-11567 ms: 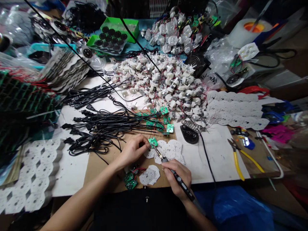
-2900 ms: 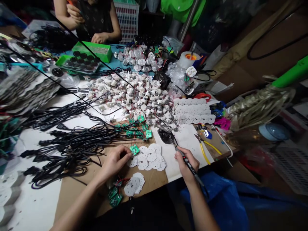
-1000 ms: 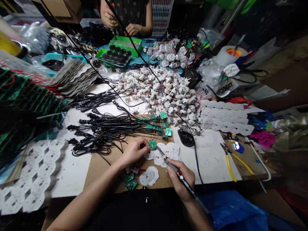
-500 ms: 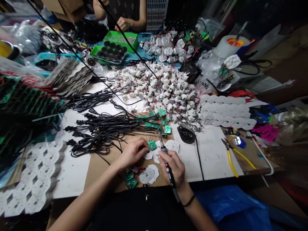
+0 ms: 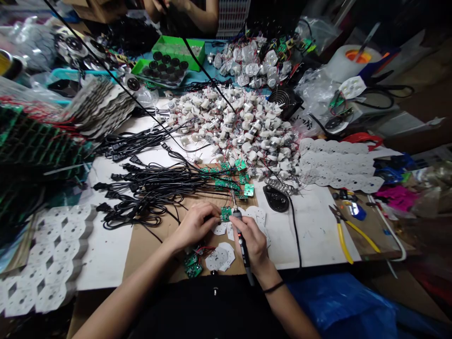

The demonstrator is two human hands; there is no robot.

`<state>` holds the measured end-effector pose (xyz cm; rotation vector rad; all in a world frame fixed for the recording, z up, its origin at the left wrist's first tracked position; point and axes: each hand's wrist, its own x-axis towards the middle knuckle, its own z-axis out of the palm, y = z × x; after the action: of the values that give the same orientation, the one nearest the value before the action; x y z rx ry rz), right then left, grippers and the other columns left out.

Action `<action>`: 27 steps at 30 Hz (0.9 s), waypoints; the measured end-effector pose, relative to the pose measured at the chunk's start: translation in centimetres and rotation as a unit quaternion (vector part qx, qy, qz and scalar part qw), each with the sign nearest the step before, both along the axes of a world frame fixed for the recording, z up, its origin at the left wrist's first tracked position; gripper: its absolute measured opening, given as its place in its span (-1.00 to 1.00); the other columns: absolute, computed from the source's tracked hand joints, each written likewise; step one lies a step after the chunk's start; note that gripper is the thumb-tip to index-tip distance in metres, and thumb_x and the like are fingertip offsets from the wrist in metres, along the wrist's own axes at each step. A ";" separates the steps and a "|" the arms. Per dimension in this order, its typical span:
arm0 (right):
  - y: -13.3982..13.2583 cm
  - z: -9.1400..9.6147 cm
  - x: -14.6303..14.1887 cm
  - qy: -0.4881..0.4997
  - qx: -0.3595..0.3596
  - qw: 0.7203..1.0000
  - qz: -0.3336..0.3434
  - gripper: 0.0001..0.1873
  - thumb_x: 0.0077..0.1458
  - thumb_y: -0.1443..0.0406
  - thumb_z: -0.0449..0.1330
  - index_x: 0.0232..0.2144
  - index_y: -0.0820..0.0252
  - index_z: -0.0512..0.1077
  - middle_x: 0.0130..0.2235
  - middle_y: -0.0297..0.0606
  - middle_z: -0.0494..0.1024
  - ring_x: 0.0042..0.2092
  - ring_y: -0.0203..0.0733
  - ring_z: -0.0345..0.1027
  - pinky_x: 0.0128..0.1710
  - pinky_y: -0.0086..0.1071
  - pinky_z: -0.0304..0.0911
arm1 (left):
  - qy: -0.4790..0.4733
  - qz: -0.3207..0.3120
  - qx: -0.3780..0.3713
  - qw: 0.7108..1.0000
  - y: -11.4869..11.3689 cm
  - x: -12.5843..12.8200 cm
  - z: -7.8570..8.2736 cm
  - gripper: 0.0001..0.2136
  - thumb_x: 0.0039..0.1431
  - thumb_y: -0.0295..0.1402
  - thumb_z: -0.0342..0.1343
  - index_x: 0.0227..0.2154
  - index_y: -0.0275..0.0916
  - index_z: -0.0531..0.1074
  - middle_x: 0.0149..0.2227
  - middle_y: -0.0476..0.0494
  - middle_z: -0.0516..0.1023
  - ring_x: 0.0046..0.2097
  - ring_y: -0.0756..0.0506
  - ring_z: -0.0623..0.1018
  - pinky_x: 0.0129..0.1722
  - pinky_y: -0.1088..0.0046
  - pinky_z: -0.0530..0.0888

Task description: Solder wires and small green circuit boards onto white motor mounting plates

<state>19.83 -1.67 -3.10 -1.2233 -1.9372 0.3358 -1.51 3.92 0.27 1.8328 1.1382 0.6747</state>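
Honestly, the near edge worries me first: loose green boards [image 5: 192, 266] and white discs [image 5: 219, 259] lie close to it, by my left forearm, so a careless sweep could send them off the table [image 5: 104, 268]. Just beyond, my left hand [image 5: 204, 220] pinches the left edge of a single circuit board [image 5: 226, 214] over some white plates [image 5: 219, 229]; a slack pinch would probably let it twist. My right hand [image 5: 250, 235] is wrapped around a soldering iron [image 5: 244, 252], its tip pointing away from me. If that tip is hot and my wrist strays, it could mark the clustered boards [image 5: 243, 179] ahead or melt the black cords [image 5: 155, 181] leading to them. To the right, the iron stand [image 5: 276, 198] has a cable [image 5: 296, 235] beside it that might snag my sleeveless arm. Yellow-handled pliers [image 5: 341, 240] lie farther right. Farther off, a heap of white parts [image 5: 229, 122] blocks the reach to the green tray [image 5: 197, 47], and a co-worker's arm [image 5: 203, 18] rises behind.
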 end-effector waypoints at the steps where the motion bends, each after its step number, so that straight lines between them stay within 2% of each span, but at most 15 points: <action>1: 0.0 0.0 0.0 -0.002 -0.002 1.000 0.003 -0.41 0.25 0.53 0.11 0.26 0.03 0.34 -0.13 -0.16 0.53 -0.13 -0.18 0.53 -0.16 -0.36 0.52 | 0.002 0.002 -0.003 1.000 0.0 0.0 0.1 -0.88 0.30 -0.37 0.11 -0.38 -0.20 0.46 -0.22 -0.12 0.64 -0.16 -0.09 0.58 -0.10 0.33 0.43; 14: 0.3 0.2 -0.2 0.007 -0.001 1.000 0.008 -0.41 0.24 0.54 0.11 0.25 0.03 0.35 -0.13 -0.16 0.52 -0.13 -0.17 0.53 -0.15 -0.35 0.52 | -0.002 0.014 -0.013 1.000 -0.1 0.1 -0.2 -0.89 0.27 -0.38 0.13 -0.39 -0.20 0.46 -0.25 -0.12 0.63 -0.17 -0.10 0.57 -0.08 0.31 0.43; 20: 0.8 0.8 -0.9 -0.002 -0.003 1.000 -0.031 -0.50 0.25 0.47 0.21 0.20 0.06 0.37 -0.15 -0.16 0.52 -0.14 -0.16 0.53 -0.16 -0.35 0.52 | -0.042 0.020 -0.047 0.998 0.0 -0.2 0.0 -0.85 0.29 -0.34 0.12 -0.41 -0.21 0.45 -0.23 -0.13 0.62 -0.17 -0.09 0.57 -0.09 0.34 0.45; 27: 1.3 1.9 -2.0 0.043 0.010 0.998 -0.044 -0.54 0.26 0.46 0.20 0.16 0.05 0.38 -0.15 -0.18 0.52 -0.13 -0.15 0.52 -0.14 -0.31 0.52 | -0.107 0.020 -0.070 0.992 0.0 -0.9 -0.2 -0.84 0.30 -0.28 0.14 -0.38 -0.23 0.47 -0.20 -0.17 0.62 -0.12 -0.11 0.58 -0.05 0.33 0.46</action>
<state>17.82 -0.36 -1.19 -1.2577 -1.8031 0.3179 -2.40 3.94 0.07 1.5821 1.0539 0.7748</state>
